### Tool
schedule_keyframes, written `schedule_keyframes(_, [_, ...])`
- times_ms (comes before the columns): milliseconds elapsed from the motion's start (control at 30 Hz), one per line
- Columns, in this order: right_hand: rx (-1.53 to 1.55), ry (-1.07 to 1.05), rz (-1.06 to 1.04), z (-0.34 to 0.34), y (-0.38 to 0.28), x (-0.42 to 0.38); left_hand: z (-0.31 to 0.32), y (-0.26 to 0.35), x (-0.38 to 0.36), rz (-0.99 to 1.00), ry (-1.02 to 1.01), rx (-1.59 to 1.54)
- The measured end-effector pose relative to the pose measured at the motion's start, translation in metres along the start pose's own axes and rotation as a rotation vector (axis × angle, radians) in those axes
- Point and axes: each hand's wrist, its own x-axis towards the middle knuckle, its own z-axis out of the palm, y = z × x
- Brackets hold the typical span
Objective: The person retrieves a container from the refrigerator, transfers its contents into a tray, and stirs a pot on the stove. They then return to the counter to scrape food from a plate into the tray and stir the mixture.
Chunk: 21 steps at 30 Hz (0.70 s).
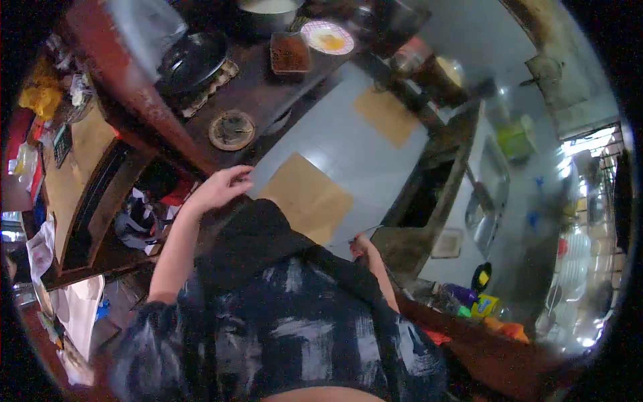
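My left hand (224, 189) is stretched forward beside the dark wooden counter edge, fingers apart and slightly curled, with nothing visible in it. Nearest to it, on the dark counter, lies a round flat object (232, 130) like a trivet or lid. My right hand (362, 246) is low in front of my body with its fingers closed. A bit of red and a thin pale line show at those fingers, too small to name. Beyond both hands, a brown cardboard-like sheet (308, 194) lies on the pale tiled floor (335, 137).
The counter at upper left bears a black pan (193, 61), a square container of reddish-brown contents (290, 53), a checked plate (327, 37) and a pot (268, 8). A second brown sheet (386, 115) lies farther off. To the right are a sink (494, 175) and a yellow packet (484, 306).
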Motion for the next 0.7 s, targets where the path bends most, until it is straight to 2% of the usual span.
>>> schedule_keyframes(33, [0.002,0.002,0.004,0.003,-0.008,0.002,-0.001,0.006,0.020,0.026,-0.030,0.012])
schedule_keyframes(100, [-1.476,0.658,-0.533,0.054,-0.027,0.004,-0.001,0.012,0.066,0.054,-0.063,0.037])
schedule_keyframes(167, [-1.203,0.662,-0.591,0.128,-0.032,-0.035,0.006,-0.007,0.120,0.102,-0.225,-0.034])
schedule_keyframes(200, [-1.067,0.661,-0.625,0.176,-0.032,-0.061,0.009,-0.020,0.146,0.103,-0.231,-0.028])
schedule_keyframes(233, [-1.061,0.664,-0.630,0.171,-0.040,-0.056,0.013,-0.035,0.176,0.017,-0.292,-0.080])
schedule_keyframes(300, [-1.711,1.081,-0.960,0.129,-0.060,-0.039,0.025,-0.079,0.242,-0.174,-0.340,-0.273])
schedule_keyframes(333, [-1.697,1.114,-0.969,0.114,-0.075,-0.041,0.026,-0.077,0.267,-0.252,-0.295,-0.189])
schedule_keyframes(400, [-1.371,1.035,-0.763,0.090,-0.106,-0.059,0.036,-0.111,0.326,-0.324,-0.272,-0.258])
schedule_keyframes(533, [-0.926,1.040,-0.607,0.045,-0.171,-0.108,0.024,-0.097,0.414,-0.447,-0.190,-0.127])
schedule_keyframes(600, [-0.774,1.058,-0.600,0.033,-0.199,-0.128,0.017,-0.087,0.435,-0.421,-0.050,-0.485])
schedule_keyframes(633, [-0.722,1.067,-0.603,0.029,-0.217,-0.134,0.010,-0.079,0.442,-0.474,0.029,-0.610])
schedule_keyframes(667, [-0.689,1.074,-0.621,0.030,-0.236,-0.140,0.003,-0.072,0.446,-0.485,0.034,-0.606])
schedule_keyframes(700, [-0.707,1.083,-0.670,0.041,-0.254,-0.148,-0.004,-0.065,0.452,-0.538,0.126,-0.698])
